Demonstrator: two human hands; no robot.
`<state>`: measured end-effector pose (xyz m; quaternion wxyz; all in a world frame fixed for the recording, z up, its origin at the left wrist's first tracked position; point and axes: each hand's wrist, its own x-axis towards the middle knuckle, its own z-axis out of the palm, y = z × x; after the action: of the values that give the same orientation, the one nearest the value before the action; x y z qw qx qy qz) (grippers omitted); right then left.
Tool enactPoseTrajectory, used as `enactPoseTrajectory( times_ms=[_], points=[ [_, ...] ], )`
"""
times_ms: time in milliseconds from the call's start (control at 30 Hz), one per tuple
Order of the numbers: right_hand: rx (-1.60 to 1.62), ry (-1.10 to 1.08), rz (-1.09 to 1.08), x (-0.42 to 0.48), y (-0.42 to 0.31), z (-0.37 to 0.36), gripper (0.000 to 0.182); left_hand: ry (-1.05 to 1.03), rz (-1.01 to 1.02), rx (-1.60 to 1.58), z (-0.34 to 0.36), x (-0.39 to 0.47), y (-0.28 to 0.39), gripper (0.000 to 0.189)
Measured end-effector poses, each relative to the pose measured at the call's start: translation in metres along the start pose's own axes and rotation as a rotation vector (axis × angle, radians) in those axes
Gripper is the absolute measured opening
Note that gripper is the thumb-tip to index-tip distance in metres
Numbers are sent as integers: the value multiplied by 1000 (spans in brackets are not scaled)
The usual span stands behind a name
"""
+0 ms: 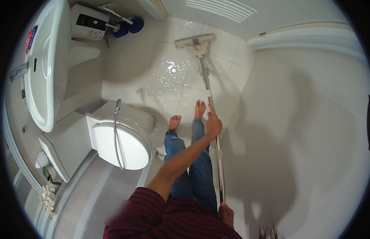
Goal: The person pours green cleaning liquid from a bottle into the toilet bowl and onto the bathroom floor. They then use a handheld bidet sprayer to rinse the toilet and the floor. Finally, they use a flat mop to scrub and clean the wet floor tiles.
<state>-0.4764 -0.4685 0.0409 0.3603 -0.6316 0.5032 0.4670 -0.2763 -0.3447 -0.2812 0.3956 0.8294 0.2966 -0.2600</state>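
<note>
A long-handled mop lies across the view, its flat, pale head (197,41) resting on the wet tiled floor near the door. The metal mop pole (220,176) runs from there back to my body. My left hand (213,124) grips it about midway, the index finger stretched along it. Close to my waist, my right hand (226,214) holds the upper end of the pole; part of that hand is hidden. My bare feet stand on the wet tiles, left of the pole.
To the left are a closed toilet (125,146) with a hand shower (117,110) and its hose across the lid, and a wall-hung washbasin (44,68). A white water heater (89,22) and blue plungers or brushes (135,25) sit beyond. A vented door (220,9) stands ahead; a wall runs along the right.
</note>
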Motion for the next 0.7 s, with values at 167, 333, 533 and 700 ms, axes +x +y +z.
enactPoseTrajectory(
  times_ms=[167,333,533,700],
  points=[
    [418,-160,138,5,-34,80,41,-91,195,126,-30,46,17,83],
    [391,-62,63,6,17,113,41,-98,195,157,-14,17,-25,83],
    [181,93,-45,-68,172,103,47,-519,40,219,35,-196,-94,84],
    [178,152,115,-63,156,89,44,-331,254,70,67,-160,-70,85]
  ],
)
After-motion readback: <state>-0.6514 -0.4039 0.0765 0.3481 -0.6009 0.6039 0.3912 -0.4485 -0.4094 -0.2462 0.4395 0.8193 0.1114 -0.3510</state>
